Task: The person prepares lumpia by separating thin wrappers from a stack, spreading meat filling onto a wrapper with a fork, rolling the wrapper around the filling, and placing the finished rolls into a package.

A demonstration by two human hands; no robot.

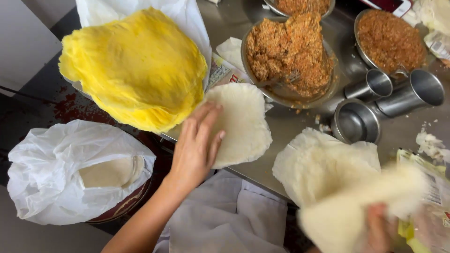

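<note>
Far left there's a white plastic bag (70, 173) with pale wrappers inside, then a big stack of yellow wrappers (136, 70). The left hand (197, 145) lies flat, fingers spread, on a round white wrapper (241, 124) at the steel table (304, 126) edge. The right hand (379, 229), blurry, grips a floppy white wrapper sheet (356, 206) beside bowls of minced filling (290, 51).

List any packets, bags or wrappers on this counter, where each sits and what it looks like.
White plastic bag: lower left, crumpled, open.
Printed wrapper: between the yellow stack and the filling bowl, flat, pale with red.
Yellow printed packet: far right, behind the blurred right hand.
</note>
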